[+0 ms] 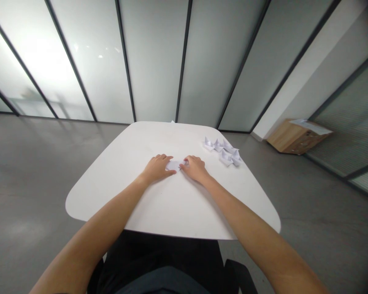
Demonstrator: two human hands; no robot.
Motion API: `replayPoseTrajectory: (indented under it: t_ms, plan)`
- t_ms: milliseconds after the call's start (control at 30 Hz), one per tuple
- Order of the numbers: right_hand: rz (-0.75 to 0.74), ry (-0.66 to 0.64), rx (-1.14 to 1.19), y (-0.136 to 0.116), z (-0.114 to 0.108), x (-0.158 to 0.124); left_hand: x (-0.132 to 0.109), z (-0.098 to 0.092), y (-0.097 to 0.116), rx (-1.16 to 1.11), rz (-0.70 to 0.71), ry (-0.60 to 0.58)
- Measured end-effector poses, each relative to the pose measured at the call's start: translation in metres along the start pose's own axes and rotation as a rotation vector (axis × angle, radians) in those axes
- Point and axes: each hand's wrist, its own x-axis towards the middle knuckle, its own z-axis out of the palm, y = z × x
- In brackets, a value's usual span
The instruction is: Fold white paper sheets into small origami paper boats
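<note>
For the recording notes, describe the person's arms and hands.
The left forearm and right forearm are bare, without watch, bracelet or cable. The left hand and right hand wear no gloves; any rings are too small to tell.

A paper (pixel 173 165) lies on the table (pixel 178 208), left of paper boats (pixel 226 158).

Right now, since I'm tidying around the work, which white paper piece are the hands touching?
The white paper piece between the left hand and right hand; the folded pieces clustered toward the table's right edge are untouched.
</note>
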Motion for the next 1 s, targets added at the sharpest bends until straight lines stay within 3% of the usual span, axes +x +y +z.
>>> replayPoseTrajectory:
  t_ms: [267,400,500,633,733,1000]
  plan:
    - [0.012,0.103,0.531,0.003,0.000,0.004,0.007,-0.005,0.004,-0.243,0.021,-0.016]
    - [0.069,0.134,0.818,0.003,0.004,0.008,0.010,-0.005,0.002,-0.434,-0.090,-0.066]
    - [0.112,0.055,0.998,0.001,0.006,0.008,0.010,-0.003,-0.001,-0.559,-0.169,-0.041]
    - [0.121,-0.083,1.062,-0.001,0.005,0.004,0.011,0.003,-0.003,-0.864,-0.312,-0.039]
    - [0.108,-0.074,1.100,-0.001,0.005,0.004,0.011,0.004,-0.001,-1.053,-0.381,-0.057]
    - [0.120,-0.029,1.103,0.006,0.008,0.007,0.010,-0.002,-0.002,-1.281,-0.365,-0.149]
